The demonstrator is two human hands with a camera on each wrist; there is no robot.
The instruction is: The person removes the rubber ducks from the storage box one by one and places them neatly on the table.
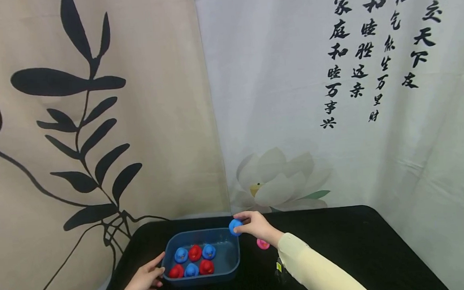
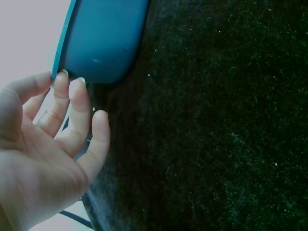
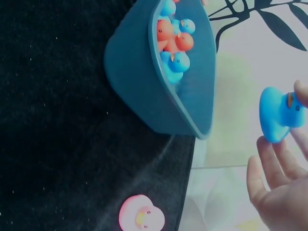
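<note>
A blue plastic bin (image 1: 229,276) stands on the black table with several red and blue rubber ducks inside. My left hand (image 1: 143,279) holds the bin's left end by its rim, and in the left wrist view its fingertips (image 2: 79,89) meet the bin wall (image 2: 103,48). Between thumb and fingers, my right hand (image 1: 257,225) pinches a blue rubber duck (image 1: 235,227) at the bin's back right corner. The right wrist view shows that duck (image 3: 276,115) raised, apart from the bin rim.
A pink rubber duck (image 1: 263,244) lies on the table (image 1: 344,245) to the right of the bin. Closer to the right forearm is a small dark object with a yellow-green mark (image 1: 278,266). Behind the table hangs a printed curtain (image 1: 174,122).
</note>
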